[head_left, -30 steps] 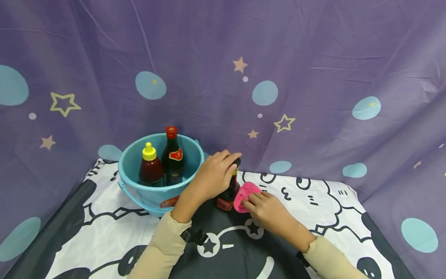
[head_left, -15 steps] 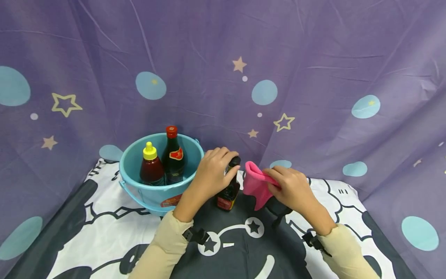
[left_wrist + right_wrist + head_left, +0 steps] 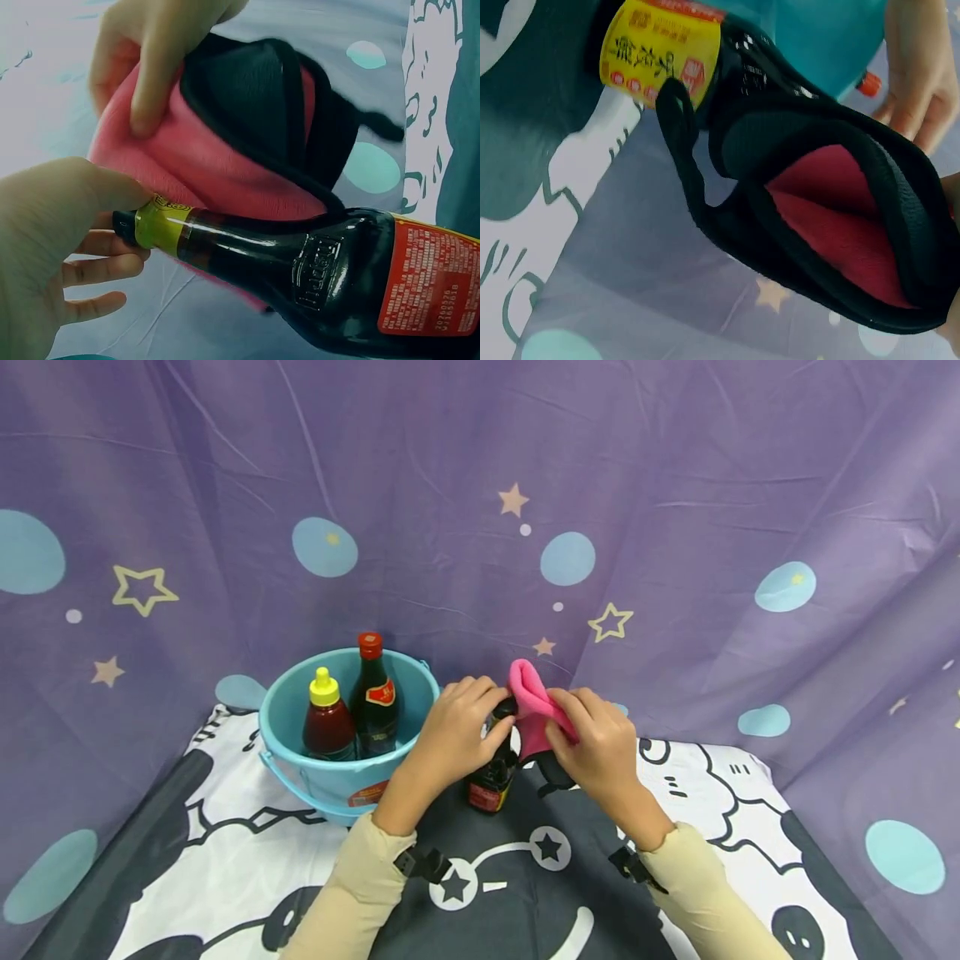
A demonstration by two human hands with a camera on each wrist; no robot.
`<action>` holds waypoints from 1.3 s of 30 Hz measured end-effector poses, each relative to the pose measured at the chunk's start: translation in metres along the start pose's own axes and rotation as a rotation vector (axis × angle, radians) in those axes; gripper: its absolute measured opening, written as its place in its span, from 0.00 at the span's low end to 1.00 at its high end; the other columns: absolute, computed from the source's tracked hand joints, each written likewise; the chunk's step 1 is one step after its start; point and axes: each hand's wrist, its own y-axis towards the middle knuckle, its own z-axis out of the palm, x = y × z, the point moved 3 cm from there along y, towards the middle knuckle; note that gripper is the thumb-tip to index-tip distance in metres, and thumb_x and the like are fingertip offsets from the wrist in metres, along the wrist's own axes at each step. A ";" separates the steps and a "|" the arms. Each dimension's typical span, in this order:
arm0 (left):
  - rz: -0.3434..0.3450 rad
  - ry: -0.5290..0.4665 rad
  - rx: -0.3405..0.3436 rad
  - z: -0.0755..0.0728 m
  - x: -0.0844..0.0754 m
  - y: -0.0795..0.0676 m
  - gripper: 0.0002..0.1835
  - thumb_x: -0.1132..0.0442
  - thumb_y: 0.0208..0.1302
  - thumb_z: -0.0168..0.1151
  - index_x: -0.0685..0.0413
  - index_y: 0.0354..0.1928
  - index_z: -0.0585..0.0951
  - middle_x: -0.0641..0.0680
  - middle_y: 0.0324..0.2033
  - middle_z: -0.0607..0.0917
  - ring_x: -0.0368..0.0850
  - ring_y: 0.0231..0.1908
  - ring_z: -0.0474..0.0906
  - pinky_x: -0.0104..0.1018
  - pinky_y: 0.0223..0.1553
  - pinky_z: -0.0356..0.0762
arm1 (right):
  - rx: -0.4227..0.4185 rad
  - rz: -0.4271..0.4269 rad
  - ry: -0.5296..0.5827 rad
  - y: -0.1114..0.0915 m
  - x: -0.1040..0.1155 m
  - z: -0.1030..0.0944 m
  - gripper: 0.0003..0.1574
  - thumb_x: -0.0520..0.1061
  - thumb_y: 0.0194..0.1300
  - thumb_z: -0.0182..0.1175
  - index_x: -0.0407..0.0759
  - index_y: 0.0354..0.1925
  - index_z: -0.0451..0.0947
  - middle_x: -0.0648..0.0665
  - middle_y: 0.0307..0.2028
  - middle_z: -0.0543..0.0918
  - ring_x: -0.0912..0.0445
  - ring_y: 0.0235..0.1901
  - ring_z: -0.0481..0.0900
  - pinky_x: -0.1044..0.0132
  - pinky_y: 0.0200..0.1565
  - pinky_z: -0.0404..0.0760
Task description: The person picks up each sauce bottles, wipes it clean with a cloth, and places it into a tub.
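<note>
A dark soy sauce bottle [image 3: 487, 795] with a black cap stands upright on the patterned cloth, right of the bucket. My left hand [image 3: 450, 735] holds it at the neck, the thumb on the yellow band [image 3: 169, 225] in the left wrist view. Just right of it, my right hand [image 3: 600, 747] pinches a pink pot-holder mitt [image 3: 534, 731] with black trim by its folded edge. The mitt hangs beside the bottle's neck and upper body. In the right wrist view its black-edged pink opening [image 3: 829, 199] and hanging loop [image 3: 676, 124] show, near the bottle's yellow label [image 3: 660, 52].
A light blue bucket [image 3: 322, 793] stands left of my left hand. Inside it are a sauce bottle with a yellow nozzle cap [image 3: 327, 731] and a dark green bottle with a red cap [image 3: 378, 714]. A purple curtain [image 3: 450, 527] hangs behind the cloth [image 3: 697, 785].
My right hand has lifted the pink mitt off the cloth, swung it right, then brought it up and left against the bottle's side. The left hand has stayed on the bottle's neck; the bottle has straightened slightly.
</note>
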 end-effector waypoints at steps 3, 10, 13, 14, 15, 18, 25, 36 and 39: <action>0.001 0.009 0.004 -0.001 -0.001 0.000 0.10 0.60 0.63 0.69 0.56 0.43 0.85 0.52 0.37 0.84 0.49 0.38 0.78 0.45 0.44 0.80 | 0.037 -0.053 0.029 0.001 0.008 0.008 0.18 0.35 0.55 0.62 0.35 0.46 0.83 0.38 0.37 0.85 0.45 0.28 0.81 0.53 0.31 0.83; -0.011 0.019 0.053 -0.002 -0.002 0.000 0.16 0.62 0.63 0.66 0.60 0.51 0.85 0.55 0.42 0.84 0.51 0.40 0.78 0.46 0.47 0.81 | 0.116 -0.173 0.060 -0.011 0.020 0.021 0.15 0.39 0.64 0.58 0.32 0.47 0.79 0.35 0.45 0.83 0.42 0.41 0.83 0.52 0.43 0.86; -0.012 0.012 0.061 -0.003 -0.003 0.001 0.17 0.63 0.63 0.65 0.60 0.53 0.85 0.55 0.43 0.84 0.51 0.41 0.78 0.46 0.47 0.81 | 0.130 -0.205 0.036 -0.015 0.021 0.023 0.15 0.41 0.70 0.54 0.32 0.48 0.79 0.35 0.45 0.83 0.42 0.42 0.83 0.51 0.45 0.86; -0.011 0.011 0.061 -0.003 -0.003 0.001 0.17 0.63 0.63 0.65 0.60 0.53 0.84 0.55 0.43 0.84 0.52 0.41 0.78 0.46 0.47 0.81 | 0.135 -0.214 0.024 -0.016 0.021 0.023 0.15 0.41 0.71 0.54 0.32 0.48 0.79 0.35 0.45 0.83 0.42 0.43 0.83 0.52 0.46 0.86; -0.009 0.012 0.061 -0.004 -0.003 0.001 0.17 0.63 0.63 0.65 0.60 0.53 0.84 0.55 0.43 0.84 0.52 0.41 0.78 0.46 0.47 0.81 | 0.139 -0.222 0.013 -0.016 0.022 0.023 0.15 0.42 0.72 0.53 0.32 0.48 0.79 0.35 0.45 0.83 0.42 0.43 0.83 0.52 0.46 0.86; -0.008 0.013 0.062 -0.005 -0.003 0.002 0.17 0.63 0.63 0.64 0.59 0.54 0.84 0.55 0.44 0.85 0.52 0.41 0.78 0.46 0.47 0.80 | 0.149 -0.241 -0.012 -0.018 0.021 0.024 0.17 0.42 0.74 0.51 0.32 0.50 0.79 0.35 0.45 0.83 0.42 0.43 0.83 0.52 0.47 0.86; 0.000 0.003 0.074 -0.004 0.000 0.003 0.17 0.64 0.64 0.63 0.58 0.54 0.84 0.55 0.43 0.84 0.51 0.40 0.78 0.46 0.47 0.80 | 0.147 -0.254 -0.004 -0.023 0.023 0.027 0.16 0.39 0.75 0.49 0.32 0.49 0.80 0.36 0.44 0.83 0.43 0.42 0.82 0.53 0.44 0.85; 0.000 -0.013 0.075 -0.001 0.000 -0.001 0.15 0.63 0.67 0.63 0.56 0.53 0.85 0.54 0.43 0.85 0.50 0.42 0.80 0.46 0.49 0.81 | 0.265 -0.340 0.001 -0.051 0.024 0.035 0.15 0.35 0.72 0.49 0.34 0.48 0.81 0.39 0.42 0.85 0.46 0.42 0.83 0.56 0.45 0.85; 0.000 -0.023 0.057 0.000 -0.001 -0.002 0.14 0.62 0.67 0.64 0.56 0.52 0.85 0.53 0.42 0.85 0.50 0.41 0.80 0.45 0.48 0.81 | 0.297 -0.352 -0.008 -0.056 0.025 0.036 0.21 0.38 0.79 0.41 0.35 0.47 0.81 0.40 0.41 0.84 0.47 0.42 0.83 0.57 0.45 0.85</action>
